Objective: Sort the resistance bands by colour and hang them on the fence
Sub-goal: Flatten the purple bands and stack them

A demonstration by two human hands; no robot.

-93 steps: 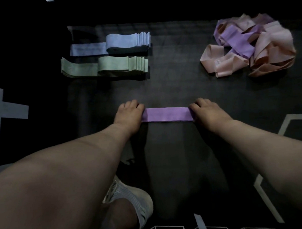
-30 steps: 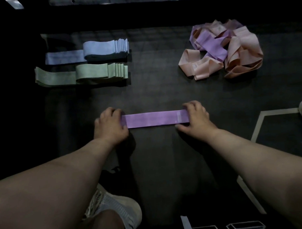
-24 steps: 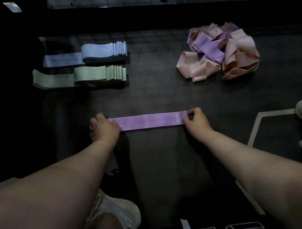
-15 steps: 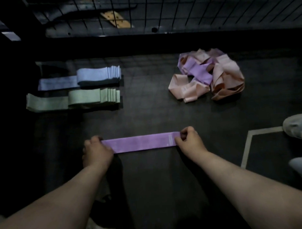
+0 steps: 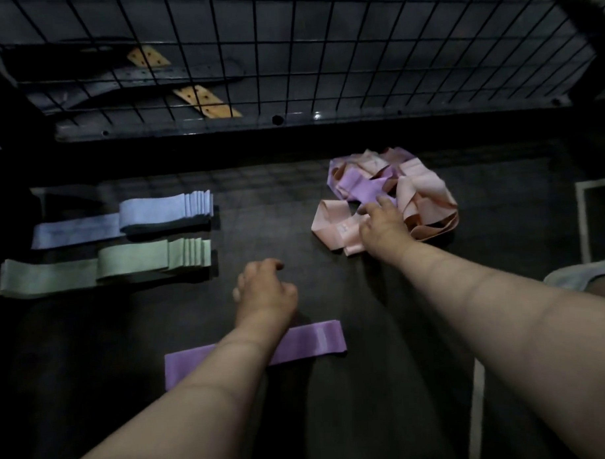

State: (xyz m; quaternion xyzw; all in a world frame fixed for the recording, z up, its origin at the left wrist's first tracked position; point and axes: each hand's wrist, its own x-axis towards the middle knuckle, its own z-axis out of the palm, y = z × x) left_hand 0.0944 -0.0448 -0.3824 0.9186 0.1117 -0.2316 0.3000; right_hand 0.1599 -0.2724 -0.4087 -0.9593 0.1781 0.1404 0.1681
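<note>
Sorting partway, nothing on the fence yet.
Your right hand reaches into the pink-purple pile, can't tell if pinching. Left hand loosely curled, empty; purple band under its wrist, blue stack and green stack to its left.

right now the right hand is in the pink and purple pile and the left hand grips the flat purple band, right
Not the left hand: the head view shows it empty, the flat purple band lying loose under its forearm. The right hand is in the pile.
</note>
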